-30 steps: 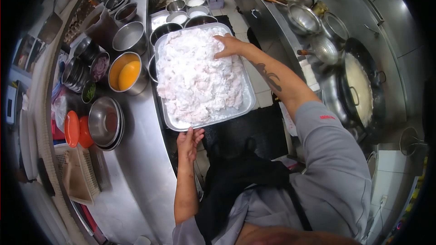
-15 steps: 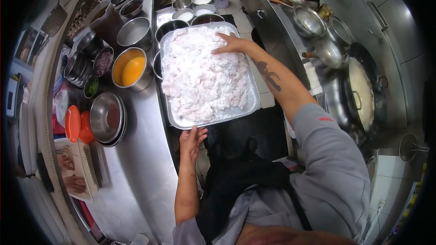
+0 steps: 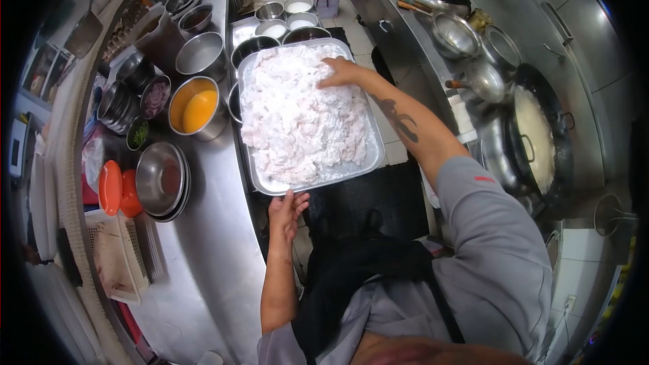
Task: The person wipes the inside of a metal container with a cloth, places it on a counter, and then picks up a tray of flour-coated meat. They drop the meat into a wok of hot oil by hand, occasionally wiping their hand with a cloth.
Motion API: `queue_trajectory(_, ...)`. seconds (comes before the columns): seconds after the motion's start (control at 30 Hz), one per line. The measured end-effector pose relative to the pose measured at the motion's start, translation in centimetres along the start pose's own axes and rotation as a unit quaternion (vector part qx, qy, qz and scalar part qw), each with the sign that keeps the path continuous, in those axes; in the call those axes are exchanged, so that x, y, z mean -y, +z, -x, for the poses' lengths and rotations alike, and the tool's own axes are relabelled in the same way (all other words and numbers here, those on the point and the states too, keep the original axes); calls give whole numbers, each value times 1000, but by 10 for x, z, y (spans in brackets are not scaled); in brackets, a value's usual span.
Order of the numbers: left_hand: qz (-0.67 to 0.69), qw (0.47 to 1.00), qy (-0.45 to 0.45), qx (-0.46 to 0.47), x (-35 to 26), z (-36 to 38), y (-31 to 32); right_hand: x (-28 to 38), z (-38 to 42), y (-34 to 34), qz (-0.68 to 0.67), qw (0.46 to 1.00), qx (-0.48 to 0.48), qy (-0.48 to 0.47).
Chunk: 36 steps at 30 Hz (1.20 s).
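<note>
A metal tray (image 3: 374, 155) is heaped with pale, flour-coated pieces (image 3: 297, 115), probably raw meat, though the coating hides the exact kind. My left hand (image 3: 287, 213) grips the tray's near edge, thumb up at the rim and fingers bent beneath it. On the far right part of the heap rests my right hand (image 3: 340, 72), fingers and thumb apart, with fingertips touching the white coating. Nothing is visibly lifted in that hand. Below and beyond the tray stand several metal pots, partly hidden by it.
Left, a steel counter (image 3: 209, 243) carries a pot of orange-yellow liquid (image 3: 199, 109), stacked steel bowls (image 3: 160, 177), orange bowls (image 3: 110, 187) and a plastic basket (image 3: 118, 250). Bowls of white powder (image 3: 299, 5) stand beyond the tray. Right, a wok (image 3: 534, 138) of pale liquid and strainers (image 3: 487, 80) line the stove.
My right hand has shifted slightly nearer to me over the heap, its fingers a little more bent. Another person's hands have left the plastic basket. My left hand keeps its hold.
</note>
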<state>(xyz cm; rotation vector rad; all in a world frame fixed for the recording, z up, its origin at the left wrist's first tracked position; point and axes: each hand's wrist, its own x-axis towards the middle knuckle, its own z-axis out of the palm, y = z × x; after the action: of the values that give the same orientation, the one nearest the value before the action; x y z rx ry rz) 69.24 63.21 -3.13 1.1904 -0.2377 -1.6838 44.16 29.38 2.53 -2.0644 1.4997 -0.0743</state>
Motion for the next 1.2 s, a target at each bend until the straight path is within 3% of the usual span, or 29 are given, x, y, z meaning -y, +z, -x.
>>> queue_trajectory(0.17,-6,1000,3,-10,-1,1,2,-10,3,9,11,998,-63,-22)
queue_trajectory(0.27,-16,1000,-3,-5,-4,3,1,-4,12,-5,32,999,-29,-31)
queue_trajectory(0.37,-21,1000,-9,2,-4,3,-1,-3,15,-14,68,996,-53,-3)
queue_trajectory(0.57,-16,1000,-12,6,-1,-1,-4,-8,5,-8,-83,996,-7,41)
queue_trajectory(0.67,-13,1000,-13,4,1,-2,-5,-24,-4,-9,-111,994,11,-20)
queue_trajectory(0.87,-22,1000,-16,4,-2,-1,-1,-4,8,5,-1,998,-48,-47)
queue_trajectory(1.2,-13,1000,-13,2,-3,2,0,-20,-2,11,-86,983,-155,-51)
